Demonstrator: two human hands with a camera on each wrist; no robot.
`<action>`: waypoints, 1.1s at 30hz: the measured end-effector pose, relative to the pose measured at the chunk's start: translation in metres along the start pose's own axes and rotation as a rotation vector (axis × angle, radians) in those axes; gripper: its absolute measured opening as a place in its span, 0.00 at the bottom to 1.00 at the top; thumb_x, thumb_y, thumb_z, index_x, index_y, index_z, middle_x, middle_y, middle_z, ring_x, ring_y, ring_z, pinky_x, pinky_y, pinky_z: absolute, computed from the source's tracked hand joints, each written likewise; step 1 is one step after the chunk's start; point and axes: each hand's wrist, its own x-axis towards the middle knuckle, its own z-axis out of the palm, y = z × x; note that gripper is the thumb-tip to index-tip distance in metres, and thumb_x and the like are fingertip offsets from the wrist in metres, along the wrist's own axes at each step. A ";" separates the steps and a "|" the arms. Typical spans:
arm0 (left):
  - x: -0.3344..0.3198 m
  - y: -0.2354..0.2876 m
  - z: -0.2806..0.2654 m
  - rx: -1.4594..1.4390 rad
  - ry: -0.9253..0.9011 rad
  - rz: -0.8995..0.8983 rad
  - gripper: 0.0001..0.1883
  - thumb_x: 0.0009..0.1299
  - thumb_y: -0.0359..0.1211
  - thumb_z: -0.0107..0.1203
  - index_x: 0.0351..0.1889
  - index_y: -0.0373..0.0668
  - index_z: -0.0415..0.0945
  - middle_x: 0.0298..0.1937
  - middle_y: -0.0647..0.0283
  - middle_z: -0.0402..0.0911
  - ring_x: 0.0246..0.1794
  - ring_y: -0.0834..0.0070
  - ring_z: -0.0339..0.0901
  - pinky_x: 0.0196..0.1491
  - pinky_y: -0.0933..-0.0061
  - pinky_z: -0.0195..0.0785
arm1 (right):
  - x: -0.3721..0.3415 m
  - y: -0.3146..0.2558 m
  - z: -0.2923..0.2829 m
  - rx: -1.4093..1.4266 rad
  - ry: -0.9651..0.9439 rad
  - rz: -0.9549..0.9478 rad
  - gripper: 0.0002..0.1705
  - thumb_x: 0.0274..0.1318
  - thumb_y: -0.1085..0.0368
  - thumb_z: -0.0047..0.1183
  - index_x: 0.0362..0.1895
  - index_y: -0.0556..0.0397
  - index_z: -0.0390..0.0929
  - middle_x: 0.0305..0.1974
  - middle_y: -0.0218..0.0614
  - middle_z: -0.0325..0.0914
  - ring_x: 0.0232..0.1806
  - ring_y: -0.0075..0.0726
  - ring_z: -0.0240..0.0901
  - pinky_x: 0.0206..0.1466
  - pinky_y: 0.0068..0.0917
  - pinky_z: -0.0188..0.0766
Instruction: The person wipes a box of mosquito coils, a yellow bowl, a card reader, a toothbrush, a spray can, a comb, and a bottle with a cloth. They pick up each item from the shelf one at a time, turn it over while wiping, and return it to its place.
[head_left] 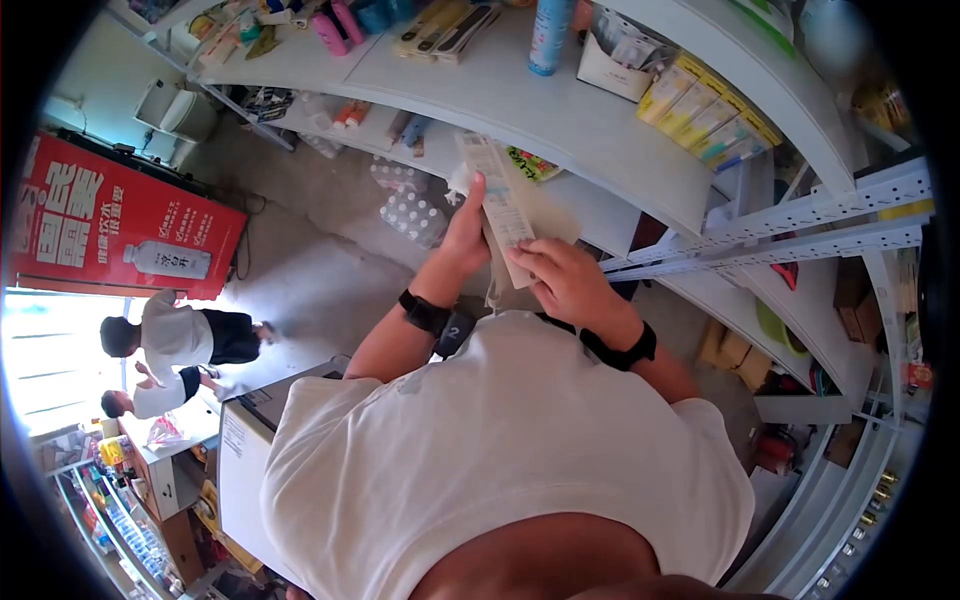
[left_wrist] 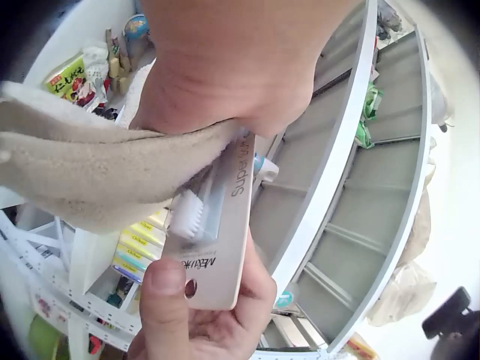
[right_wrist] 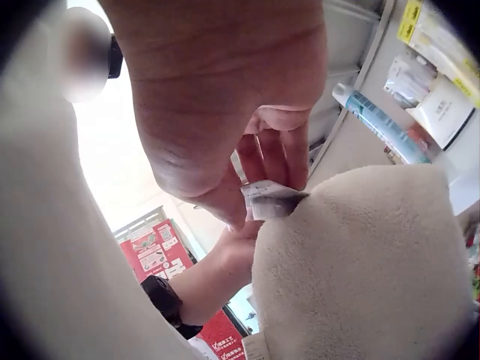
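A white shirt (head_left: 510,430) is seen nearest; before the front edge of a white shelf (head_left: 490,95), a toothbrush pack (head_left: 496,195) is gripped by the left hand (head_left: 464,236) and pinched low by the right hand (head_left: 578,283); pressure is best kept off its bristles (left_wrist: 195,217).

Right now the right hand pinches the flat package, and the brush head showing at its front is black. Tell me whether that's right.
Not quite: the brush head showing at the front is white, as the left wrist view shows. The right hand does pinch the flat package.
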 end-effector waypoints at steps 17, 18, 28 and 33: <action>0.041 -0.049 0.043 0.182 0.049 -0.168 0.20 0.74 0.36 0.45 0.61 0.35 0.64 0.53 0.54 0.75 0.52 0.60 0.76 0.55 0.59 0.72 | -0.055 -0.020 -0.114 -0.170 0.294 -0.070 0.13 0.44 0.74 0.60 0.38 0.52 0.80 0.34 0.36 0.78 0.32 0.41 0.76 0.34 0.33 0.72; 0.041 -0.045 0.042 0.196 0.051 -0.187 0.21 0.74 0.36 0.45 0.61 0.35 0.63 0.53 0.54 0.75 0.52 0.60 0.76 0.55 0.58 0.72 | -0.053 -0.027 -0.130 -0.185 0.362 -0.082 0.12 0.44 0.74 0.61 0.37 0.53 0.80 0.32 0.37 0.79 0.30 0.41 0.75 0.33 0.33 0.72; 0.056 -0.017 0.070 0.139 -0.139 -0.154 0.21 0.75 0.36 0.45 0.62 0.35 0.62 0.54 0.54 0.74 0.54 0.62 0.75 0.55 0.60 0.72 | -0.016 -0.007 -0.058 -0.152 0.279 0.273 0.35 0.43 0.66 0.65 0.60 0.48 0.70 0.59 0.48 0.67 0.59 0.58 0.66 0.60 0.45 0.65; 0.051 -0.001 0.070 0.049 -0.140 -0.171 0.23 0.76 0.40 0.45 0.64 0.38 0.61 0.57 0.54 0.73 0.58 0.61 0.72 0.61 0.59 0.67 | 0.001 -0.002 -0.023 -0.255 0.139 0.332 0.44 0.44 0.63 0.64 0.69 0.46 0.61 0.69 0.55 0.54 0.66 0.68 0.57 0.66 0.51 0.59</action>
